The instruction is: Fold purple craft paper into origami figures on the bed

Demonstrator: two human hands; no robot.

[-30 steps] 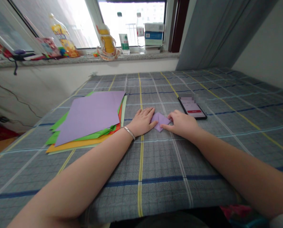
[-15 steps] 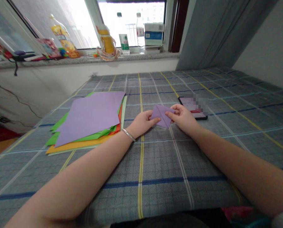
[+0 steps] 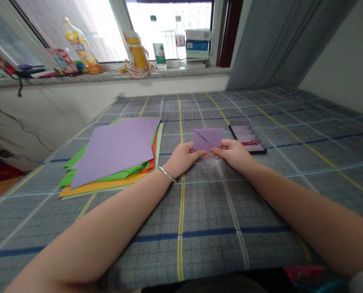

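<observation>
A small folded purple paper [image 3: 207,138] is held up between my two hands over the cloth. Its outline is now a wide rectangle, with a slanting fold line across its face. My left hand [image 3: 187,158], with a silver bangle at the wrist, pinches the lower left corner, thumb in front. The lower right part is gripped by my right hand [image 3: 230,153], its thumb close to the left thumb. Fingers behind the paper are partly hidden. To the left lies a stack of coloured sheets, with a large purple sheet [image 3: 117,146] on top of green, orange and red ones.
A tablet or phone [image 3: 245,140], partly blurred out, lies just beyond my right hand. Plaid cloth [image 3: 205,207] covers the surface. On the windowsill [image 3: 108,77] stand several bottles, a yellow cup [image 3: 138,55] and stacked boxes [image 3: 197,47].
The folded paper has turned from a pointed, diamond-like shape to a level rectangle and risen slightly. My right hand has shifted to its lower edge, closer to my left.
</observation>
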